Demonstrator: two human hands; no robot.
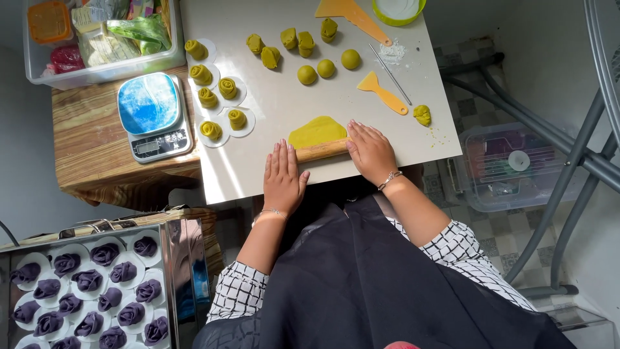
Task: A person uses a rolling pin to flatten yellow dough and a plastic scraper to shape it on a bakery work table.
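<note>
**Green dough goes under the pin**

Both palms press flat, fingers stretched out and together, on a smooth wooden rolling pin (pixel 321 151): the left hand (pixel 283 179) at its 9 o'clock end, the right hand (pixel 371 152) at 3 o'clock. Just beyond the pin, at 12 o'clock, lies a flattened, matte sheet of green dough (pixel 316 130). Further up the pale, smooth tabletop (pixel 258 171) sit round dough balls (pixel 327 68), folded pieces and spiral dough roses (pixel 219 97) on white paper discs. An orange plastic scraper (pixel 382 93) rests at 2 o'clock. At 10 o'clock a digital scale (pixel 155 115) stands on a wood-grain table. At 7 o'clock a steel tray (pixel 169 258) holds purple roses above a tiled floor.
</note>
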